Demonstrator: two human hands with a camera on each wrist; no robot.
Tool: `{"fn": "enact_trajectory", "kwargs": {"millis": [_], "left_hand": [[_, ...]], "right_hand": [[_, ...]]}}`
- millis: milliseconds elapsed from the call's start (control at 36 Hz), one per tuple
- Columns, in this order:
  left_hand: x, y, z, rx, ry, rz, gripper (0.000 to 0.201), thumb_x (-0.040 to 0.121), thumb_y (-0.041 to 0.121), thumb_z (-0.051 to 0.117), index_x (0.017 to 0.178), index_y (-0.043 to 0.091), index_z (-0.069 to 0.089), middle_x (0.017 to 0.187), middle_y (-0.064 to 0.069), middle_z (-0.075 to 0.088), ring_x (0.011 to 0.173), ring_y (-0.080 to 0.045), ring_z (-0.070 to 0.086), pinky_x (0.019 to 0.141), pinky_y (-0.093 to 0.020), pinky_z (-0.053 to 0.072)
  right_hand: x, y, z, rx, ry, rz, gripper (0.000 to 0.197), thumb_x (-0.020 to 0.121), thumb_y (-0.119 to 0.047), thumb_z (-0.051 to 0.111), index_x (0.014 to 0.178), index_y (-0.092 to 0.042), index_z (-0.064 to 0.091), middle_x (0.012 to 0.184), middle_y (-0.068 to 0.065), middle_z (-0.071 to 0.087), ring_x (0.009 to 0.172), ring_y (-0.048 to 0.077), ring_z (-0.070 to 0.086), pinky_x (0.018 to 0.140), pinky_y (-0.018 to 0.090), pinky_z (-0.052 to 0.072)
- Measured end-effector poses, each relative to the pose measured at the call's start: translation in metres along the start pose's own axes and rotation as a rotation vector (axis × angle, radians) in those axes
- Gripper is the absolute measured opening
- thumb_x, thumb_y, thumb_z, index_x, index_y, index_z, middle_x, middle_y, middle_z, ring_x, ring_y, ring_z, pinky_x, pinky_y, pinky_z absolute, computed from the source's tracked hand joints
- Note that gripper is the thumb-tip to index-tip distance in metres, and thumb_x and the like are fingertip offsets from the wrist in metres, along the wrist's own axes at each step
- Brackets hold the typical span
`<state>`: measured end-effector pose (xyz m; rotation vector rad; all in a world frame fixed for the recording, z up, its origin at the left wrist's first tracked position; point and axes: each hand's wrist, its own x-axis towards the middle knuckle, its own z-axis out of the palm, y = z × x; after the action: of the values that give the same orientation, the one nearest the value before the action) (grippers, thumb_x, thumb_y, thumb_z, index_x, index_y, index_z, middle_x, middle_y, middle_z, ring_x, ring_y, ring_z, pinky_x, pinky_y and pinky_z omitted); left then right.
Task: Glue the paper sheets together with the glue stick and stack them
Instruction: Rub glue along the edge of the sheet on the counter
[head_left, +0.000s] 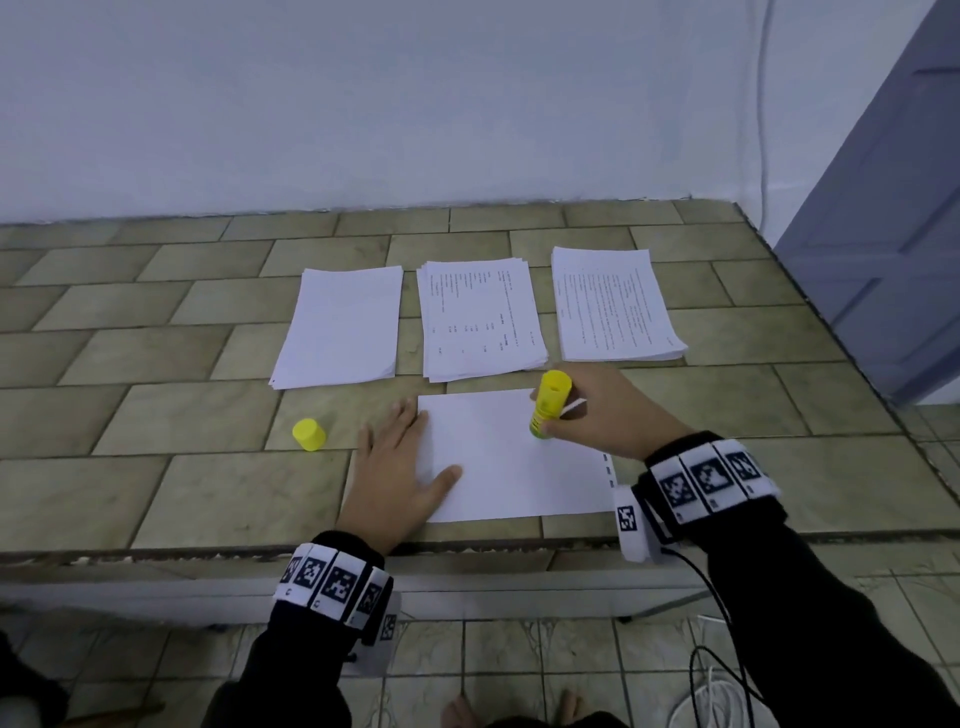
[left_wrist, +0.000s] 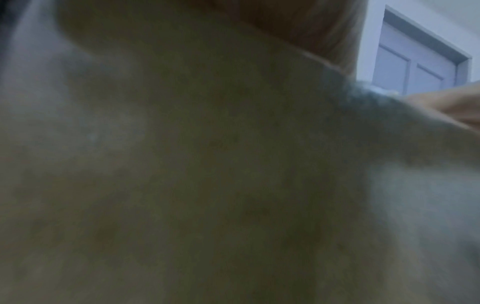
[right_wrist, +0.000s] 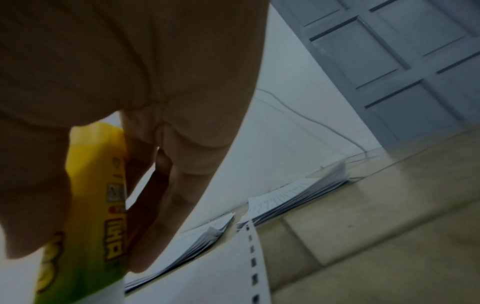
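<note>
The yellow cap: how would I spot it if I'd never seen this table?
Start at the tiled table and find the left hand pressing flat on the blank sheet. Just left of its fingers stands the yellow cap, alone on bare tile, short and stubby, unlike the taller glue stick held by the right hand.

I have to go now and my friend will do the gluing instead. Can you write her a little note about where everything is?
Left hand: flat, pressing the blank sheet's left edge.
Right hand: grips the uncapped glue stick, tip down on that sheet.
Cap: on the tiles, left of the sheet.
Behind: blank stack and two printed stacks.
Done: cap off, sheet laid out.
Left: spread glue, add the next sheet, stack.
</note>
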<state>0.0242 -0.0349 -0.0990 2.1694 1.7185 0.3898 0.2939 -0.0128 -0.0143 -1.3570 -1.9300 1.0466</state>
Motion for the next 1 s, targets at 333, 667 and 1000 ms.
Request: {"fn": "enact_trajectory", "kwargs": {"millis": [333,667,1000], "left_hand": [[-0.006,0.012,0.001,0.155,-0.026,-0.023,0.101,0.08,0.076,0.007,0.157,0.01,0.013,0.166,-0.002,0.002,0.152,-0.013,-0.007,0.122,-0.044,-0.008],[-0.003,0.011,0.001,0.199,-0.063,-0.032,0.124,0.066,0.091,-0.013,0.157,0.01,0.009,0.166,-0.002,-0.001,0.152,-0.014,-0.008,0.121,-0.044,-0.01],[-0.005,0.015,-0.002,0.214,-0.072,-0.044,0.108,0.075,0.082,0.003,0.157,0.011,0.005,0.166,-0.001,-0.004,0.151,-0.013,-0.009,0.12,-0.043,-0.01]], "right_hand": [[-0.033,0.014,-0.013,-0.055,-0.167,0.016,0.023,0.073,-0.004,0.075,0.09,-0.018,0.069,0.087,-0.01,0.069,0.08,0.008,0.065,0.071,0.02,0.054],[-0.023,0.011,-0.019,-0.137,-0.169,-0.012,0.021,0.075,-0.004,0.074,0.091,-0.017,0.069,0.087,-0.013,0.067,0.08,0.003,0.063,0.071,0.016,0.053],[0.024,0.02,-0.036,-0.232,-0.006,0.076,0.016,0.075,-0.004,0.073,0.09,-0.006,0.067,0.091,0.005,0.071,0.085,0.019,0.065,0.069,0.009,0.047]]}}
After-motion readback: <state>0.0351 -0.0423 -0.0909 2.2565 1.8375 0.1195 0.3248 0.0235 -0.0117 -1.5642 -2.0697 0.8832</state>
